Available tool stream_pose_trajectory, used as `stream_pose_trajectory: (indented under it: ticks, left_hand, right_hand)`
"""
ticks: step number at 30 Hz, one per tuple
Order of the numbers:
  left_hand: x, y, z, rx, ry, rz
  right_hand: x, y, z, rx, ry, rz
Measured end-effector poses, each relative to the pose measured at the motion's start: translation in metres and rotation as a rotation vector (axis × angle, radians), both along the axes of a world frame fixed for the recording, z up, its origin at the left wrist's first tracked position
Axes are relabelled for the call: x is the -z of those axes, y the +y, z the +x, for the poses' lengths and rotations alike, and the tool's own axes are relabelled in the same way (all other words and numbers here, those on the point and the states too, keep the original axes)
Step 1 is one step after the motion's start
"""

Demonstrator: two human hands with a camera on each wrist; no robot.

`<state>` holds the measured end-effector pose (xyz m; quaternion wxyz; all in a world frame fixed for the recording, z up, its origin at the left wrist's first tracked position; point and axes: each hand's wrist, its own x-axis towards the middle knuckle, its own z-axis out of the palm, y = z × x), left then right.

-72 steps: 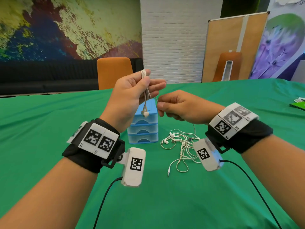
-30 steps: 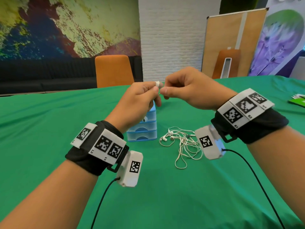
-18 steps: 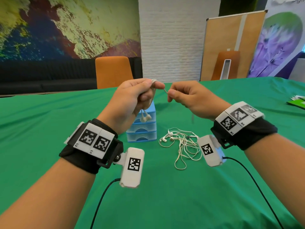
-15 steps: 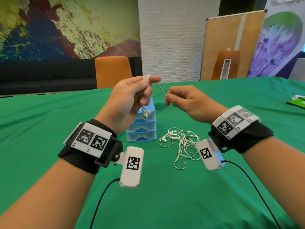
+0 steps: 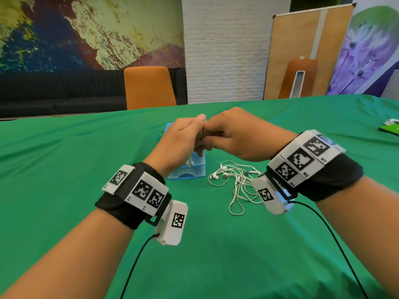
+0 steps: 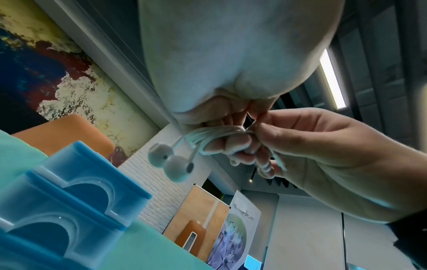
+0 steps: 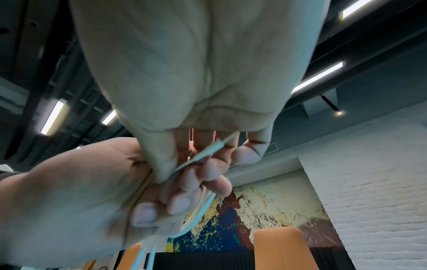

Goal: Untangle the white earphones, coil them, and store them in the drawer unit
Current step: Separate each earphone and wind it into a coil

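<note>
Both hands are up together above the bench (image 5: 64, 169), knuckles nearly touching. The left hand (image 5: 183, 141) has its grip clenched round a coil of white earphones (image 6: 215, 135), cord looped round its fingers, and two earbuds (image 6: 171, 162) dangle below it, right over the blue drawer unit (image 5: 186, 171). The right hand (image 5: 239, 137) pinches the cord's plug end (image 7: 208, 151) against the coil, fingers curled in tight. Down on the green cloth, just right of the drawer unit, a second tangle of white earphones (image 5: 235, 182) lies loose. An orange chair (image 5: 149, 87) sits behind the bench.
</note>
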<state>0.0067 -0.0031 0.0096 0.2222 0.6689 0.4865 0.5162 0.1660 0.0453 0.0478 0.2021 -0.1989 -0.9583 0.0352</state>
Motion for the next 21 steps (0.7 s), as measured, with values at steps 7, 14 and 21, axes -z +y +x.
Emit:
stream_pose_trajectory:
  ticks: [7,14,21]
  left_hand:
    - [-0.002,0.01,-0.005,-0.148,-0.006,-0.039]
    - [-0.003,0.003,-0.003,-0.138,0.011,-0.069]
    - [-0.008,0.003,-0.004,-0.037,-0.226,-0.134]
  right_hand:
    - [0.001,0.0,0.0,0.12,0.005,0.178]
    - [-0.001,0.001,0.002,0.011,0.082,0.316]
    - [0.014,0.009,0.001,0.068,0.365,0.271]
